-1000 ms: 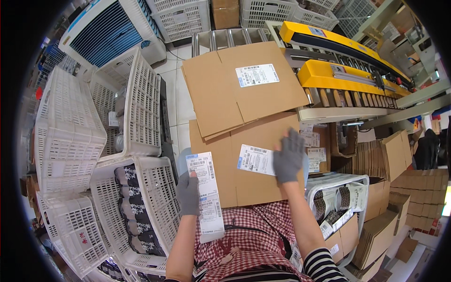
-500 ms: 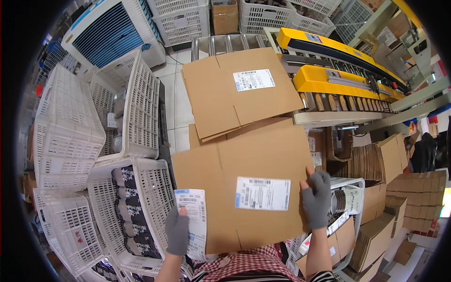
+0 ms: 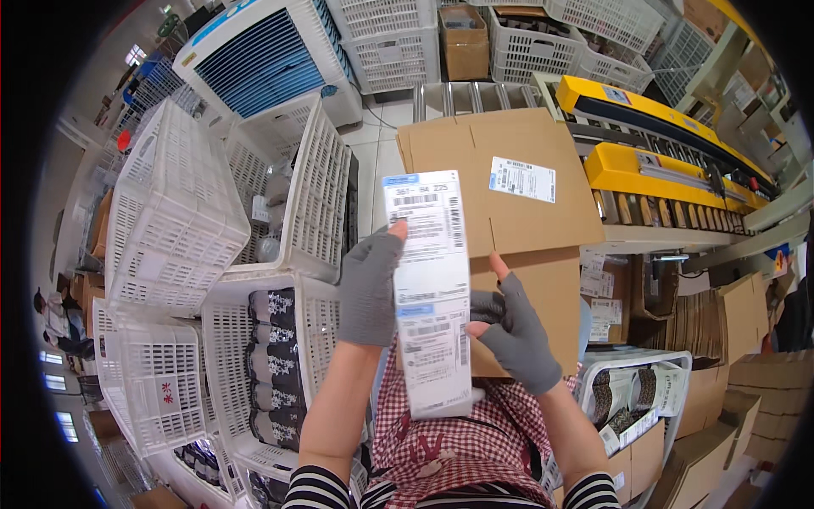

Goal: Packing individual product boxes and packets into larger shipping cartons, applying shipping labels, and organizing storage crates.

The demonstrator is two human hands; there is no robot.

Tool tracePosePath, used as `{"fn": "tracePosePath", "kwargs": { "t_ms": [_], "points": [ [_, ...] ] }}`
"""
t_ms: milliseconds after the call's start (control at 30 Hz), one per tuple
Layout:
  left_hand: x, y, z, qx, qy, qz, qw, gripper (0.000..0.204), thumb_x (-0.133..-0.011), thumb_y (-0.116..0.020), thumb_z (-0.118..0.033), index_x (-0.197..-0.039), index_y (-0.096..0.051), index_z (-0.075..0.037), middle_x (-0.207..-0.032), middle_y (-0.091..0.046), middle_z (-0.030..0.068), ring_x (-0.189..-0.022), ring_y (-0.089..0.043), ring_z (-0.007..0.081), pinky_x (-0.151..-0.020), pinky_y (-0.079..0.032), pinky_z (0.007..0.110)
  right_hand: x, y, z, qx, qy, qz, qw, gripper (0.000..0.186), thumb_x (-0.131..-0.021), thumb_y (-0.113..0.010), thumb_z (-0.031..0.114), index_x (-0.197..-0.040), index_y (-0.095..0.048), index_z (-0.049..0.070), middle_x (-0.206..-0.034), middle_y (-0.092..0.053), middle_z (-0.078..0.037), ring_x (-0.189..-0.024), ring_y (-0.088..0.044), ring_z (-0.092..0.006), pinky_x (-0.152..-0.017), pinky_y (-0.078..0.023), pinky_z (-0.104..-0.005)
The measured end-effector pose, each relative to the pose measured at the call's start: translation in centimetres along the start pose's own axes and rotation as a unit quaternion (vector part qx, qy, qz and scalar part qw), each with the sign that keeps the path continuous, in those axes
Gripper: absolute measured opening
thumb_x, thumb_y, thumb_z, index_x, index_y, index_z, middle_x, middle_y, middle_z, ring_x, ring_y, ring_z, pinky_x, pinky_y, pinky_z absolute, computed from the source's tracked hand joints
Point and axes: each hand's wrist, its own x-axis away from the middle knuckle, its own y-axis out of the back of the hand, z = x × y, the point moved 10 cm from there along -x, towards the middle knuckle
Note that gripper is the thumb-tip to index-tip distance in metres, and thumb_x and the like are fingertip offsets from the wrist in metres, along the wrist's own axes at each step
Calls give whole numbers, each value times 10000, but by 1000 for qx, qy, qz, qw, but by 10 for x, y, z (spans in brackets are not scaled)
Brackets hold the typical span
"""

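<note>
My left hand (image 3: 366, 288), in a grey fingerless glove, grips a long white strip of printed shipping labels (image 3: 431, 356) upright in front of me. My right hand (image 3: 521, 331), gloved alike, is at the strip's lower right, index finger stretched out, thumb at the strip's edge. Behind the strip lie flat cardboard cartons (image 3: 534, 225), the top one bearing a white label (image 3: 521, 180). Another cardboard sheet (image 3: 543, 293) lies nearer, partly hidden by the strip and right hand. A red checked apron (image 3: 441, 454) shows below.
White crates (image 3: 170, 212) stand at left, one with black packages (image 3: 271, 365). An air cooler (image 3: 254, 64) and a roller conveyor (image 3: 466, 97) are behind. A yellow machine (image 3: 644, 165), folded cardboard (image 3: 695, 314) and a crate of pouches (image 3: 632, 399) are right. A person (image 3: 64, 327) is far left.
My left hand has raised the label strip up and rightward. My right hand has left the cardboard sheet it held half a second ago and moved left beside the strip. The view has shifted.
</note>
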Motion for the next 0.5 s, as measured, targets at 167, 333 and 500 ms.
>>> {"fn": "tracePosePath", "kwargs": {
  "t_ms": [167,333,500],
  "points": [
    [28,-15,18,9,35,25,999,247,-912,-594,-210,-920,-672,25,-825,-661,48,-703,-594,75,-605,-467,208,16,-2,10,1,22,-49,999,603,-870,-564,-44,-1426,-348,43,-996,-631,-70,-887,-596,-112,-791,-471,-239],
    [25,7,30,27,-3,-30,999,259,-921,-581,-195,-950,-665,49,-822,-665,62,-661,-598,83,-577,-472,207,32,4,18,150,70,-15,986,343,-853,-598,-28,-1191,-599,31,-845,-644,-52,-779,-583,-91,-704,-470,-231],
    [35,8,43,6,13,-40,999,259,-918,-591,-191,-950,-664,56,-806,-656,65,-655,-591,81,-570,-465,202,39,13,6,53,-17,-100,993,193,-844,-620,-4,-1030,-671,9,-809,-634,-47,-726,-569,-91,-657,-463,-232]
  ]
}}
